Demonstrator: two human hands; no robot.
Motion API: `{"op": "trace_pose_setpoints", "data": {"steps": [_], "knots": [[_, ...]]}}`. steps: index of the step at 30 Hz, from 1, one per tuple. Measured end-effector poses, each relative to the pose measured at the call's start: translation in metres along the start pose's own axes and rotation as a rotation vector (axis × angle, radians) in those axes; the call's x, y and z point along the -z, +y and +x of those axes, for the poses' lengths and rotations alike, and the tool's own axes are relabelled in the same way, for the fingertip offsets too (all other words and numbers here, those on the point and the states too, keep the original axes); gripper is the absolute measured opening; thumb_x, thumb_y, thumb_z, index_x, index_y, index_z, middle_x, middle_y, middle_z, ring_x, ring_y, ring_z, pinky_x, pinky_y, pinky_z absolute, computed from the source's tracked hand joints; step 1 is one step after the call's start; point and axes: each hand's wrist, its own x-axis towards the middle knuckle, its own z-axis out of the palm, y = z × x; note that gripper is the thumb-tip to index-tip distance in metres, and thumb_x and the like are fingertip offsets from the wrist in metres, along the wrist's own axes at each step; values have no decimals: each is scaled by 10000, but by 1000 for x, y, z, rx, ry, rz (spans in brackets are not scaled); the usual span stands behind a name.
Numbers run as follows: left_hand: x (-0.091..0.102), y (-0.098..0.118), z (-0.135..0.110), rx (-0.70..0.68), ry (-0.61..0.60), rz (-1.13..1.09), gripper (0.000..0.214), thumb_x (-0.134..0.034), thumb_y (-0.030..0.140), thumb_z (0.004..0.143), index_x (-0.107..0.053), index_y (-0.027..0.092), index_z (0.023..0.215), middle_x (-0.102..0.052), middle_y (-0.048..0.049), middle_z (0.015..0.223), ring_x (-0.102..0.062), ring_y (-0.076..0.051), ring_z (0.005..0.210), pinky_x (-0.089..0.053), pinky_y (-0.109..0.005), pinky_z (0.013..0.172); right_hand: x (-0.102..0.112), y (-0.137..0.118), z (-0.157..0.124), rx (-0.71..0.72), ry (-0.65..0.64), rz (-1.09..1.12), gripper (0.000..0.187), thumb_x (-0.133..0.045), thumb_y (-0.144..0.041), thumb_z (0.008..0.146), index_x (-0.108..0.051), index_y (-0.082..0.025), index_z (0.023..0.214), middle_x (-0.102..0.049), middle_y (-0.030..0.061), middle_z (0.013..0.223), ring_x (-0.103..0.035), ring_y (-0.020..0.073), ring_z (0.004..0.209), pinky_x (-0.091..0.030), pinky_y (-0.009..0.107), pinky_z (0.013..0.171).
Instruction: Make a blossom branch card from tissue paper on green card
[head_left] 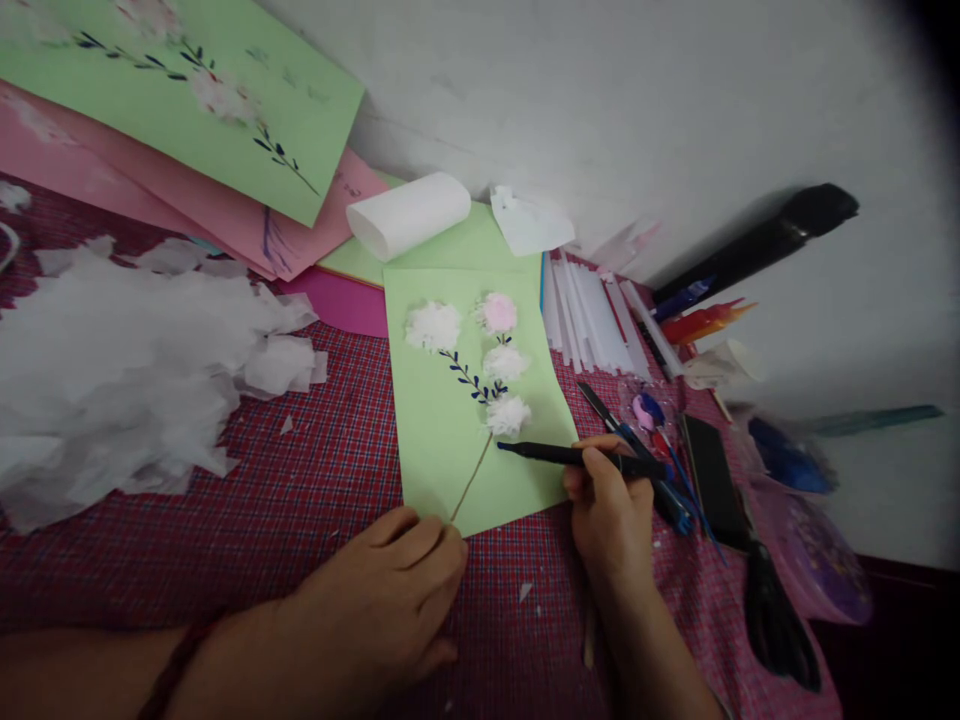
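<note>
A light green card (pixel 439 430) lies on the red checked cloth. It bears white and pink tissue blossoms (pixel 507 362) on a drawn stem with dark blue leaves. My right hand (pixel 609 510) is closed around a black marker (pixel 570 456), whose tip rests on the card just right of the stem, below the lowest blossom. My left hand (pixel 390 590) lies with fingers curled, pressing on the card's bottom edge by the stem's foot.
A heap of white tissue scraps (pixel 120 370) fills the left. Finished green and pink cards (pixel 187 110) lean at the back left, beside a tissue roll (pixel 409 215). White strips (pixel 589 320), pens, glue bottles and black scissors (pixel 776 620) crowd the right, near the wall.
</note>
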Motion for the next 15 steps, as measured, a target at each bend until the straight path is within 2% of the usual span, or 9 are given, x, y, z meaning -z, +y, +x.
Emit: {"op": "trace_pose_setpoints", "data": {"steps": [7,15], "knots": [[-5,-2,0,-3,0,-1,380,-673,473,825,-657,162,1043,-691,-34,1071,-588,-209,953,-423,-353,862,-2,-2,0,-29,30,-4,84,-642,-284,754,-599,-213,743,-506,-48,497,-433,99,441,-275,240,410],[-10,-4,-4,-31,2,24,345,-625,471,865,-652,175,1038,-672,-39,1082,-563,-200,979,-403,-353,881,-2,-2,1,-47,52,-7,88,-631,-279,739,-583,-206,740,-494,-55,503,-430,88,441,-268,240,419]]}}
